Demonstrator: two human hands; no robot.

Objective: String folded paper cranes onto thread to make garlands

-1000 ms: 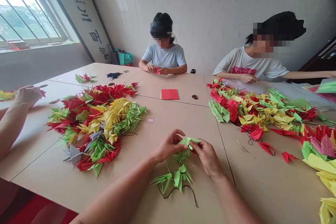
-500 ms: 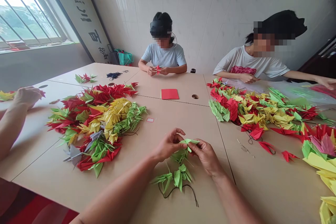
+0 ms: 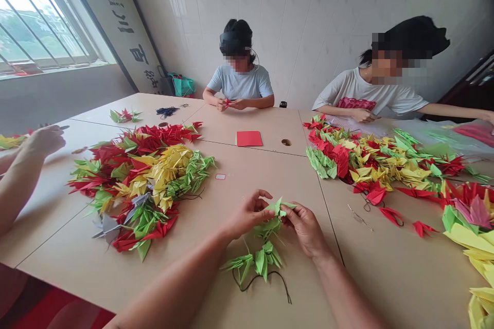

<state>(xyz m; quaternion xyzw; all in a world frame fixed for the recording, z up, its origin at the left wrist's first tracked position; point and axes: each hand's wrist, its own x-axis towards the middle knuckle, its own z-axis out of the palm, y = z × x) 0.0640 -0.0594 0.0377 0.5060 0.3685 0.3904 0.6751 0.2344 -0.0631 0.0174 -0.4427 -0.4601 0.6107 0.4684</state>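
Between my two hands is a light green folded paper crane [image 3: 279,207], raised a little over the table. My left hand [image 3: 250,216] pinches its left side between thumb and fingers. The fingers of my right hand [image 3: 303,227] are closed on its right side. Just below my hands, more green paper cranes [image 3: 266,259] lie bunched on the table. A dark cord [image 3: 266,273] curls from under them toward me.
A large heap of red, yellow and green cranes [image 3: 135,175] lies left. Another spread [image 3: 370,157] covers the right, near a thin metal needle-like piece [image 3: 359,217]. A red paper stack [image 3: 249,138] lies ahead. Co-workers sit across; another person's hand [image 3: 44,140] is at left.
The crane in my hands has opened out, with a point now standing up. My hands have barely shifted. At the left, the other person's hand has turned and its fingers have moved.
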